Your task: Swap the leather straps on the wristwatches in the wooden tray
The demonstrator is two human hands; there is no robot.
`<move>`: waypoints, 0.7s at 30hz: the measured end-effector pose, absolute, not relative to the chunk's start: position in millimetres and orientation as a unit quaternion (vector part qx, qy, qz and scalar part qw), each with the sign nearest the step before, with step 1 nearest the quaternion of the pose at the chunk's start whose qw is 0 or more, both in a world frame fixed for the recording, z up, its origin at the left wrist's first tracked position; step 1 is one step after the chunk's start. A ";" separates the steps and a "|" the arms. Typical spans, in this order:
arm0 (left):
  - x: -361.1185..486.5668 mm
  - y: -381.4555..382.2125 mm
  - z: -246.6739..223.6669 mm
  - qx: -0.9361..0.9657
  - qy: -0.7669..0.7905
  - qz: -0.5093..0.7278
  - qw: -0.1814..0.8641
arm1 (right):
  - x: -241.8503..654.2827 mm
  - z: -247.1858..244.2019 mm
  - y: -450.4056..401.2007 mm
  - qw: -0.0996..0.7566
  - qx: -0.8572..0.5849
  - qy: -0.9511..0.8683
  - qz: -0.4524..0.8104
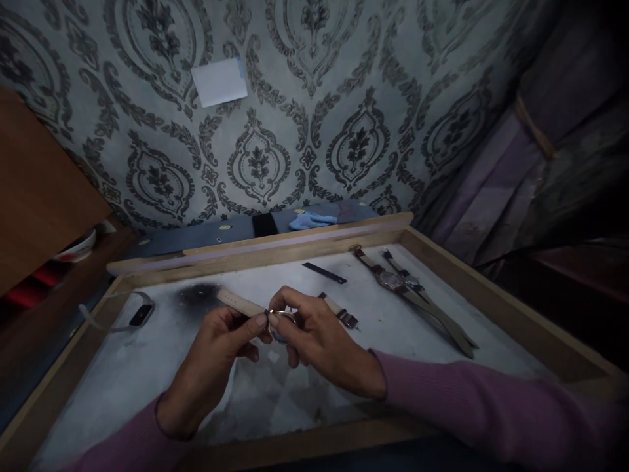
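Observation:
Above the middle of the wood-framed tray, both hands meet at a round watch case [281, 326]. My left hand [211, 351] pinches a beige strap [240, 302] where it meets the case; the strap's free end points up and left. My right hand [322, 337] grips the metal-rimmed case between thumb and fingers, hiding part of its face. Just behind my right hand lies a separate dark-and-beige strap piece [341, 312]. The fine join between strap and case is too small to make out.
The wooden tray frame [442, 274] surrounds the white surface. Two watches [392, 280] with long straps lie at the right, a dark flat strip [324, 272] at the back, and a square-faced watch [141, 315] at the left. Blue cloth [312, 221] rests behind the frame.

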State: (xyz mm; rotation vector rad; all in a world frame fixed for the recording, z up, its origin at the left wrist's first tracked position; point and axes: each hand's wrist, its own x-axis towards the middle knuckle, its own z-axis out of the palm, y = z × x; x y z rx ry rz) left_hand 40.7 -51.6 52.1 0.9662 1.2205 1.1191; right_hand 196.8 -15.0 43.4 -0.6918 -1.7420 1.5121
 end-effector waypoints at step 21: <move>42.3 -50.9 47.3 0.413 0.461 0.543 0.568 | 198.6 38.8 -12.4 0.304 -0.275 -0.714 0.568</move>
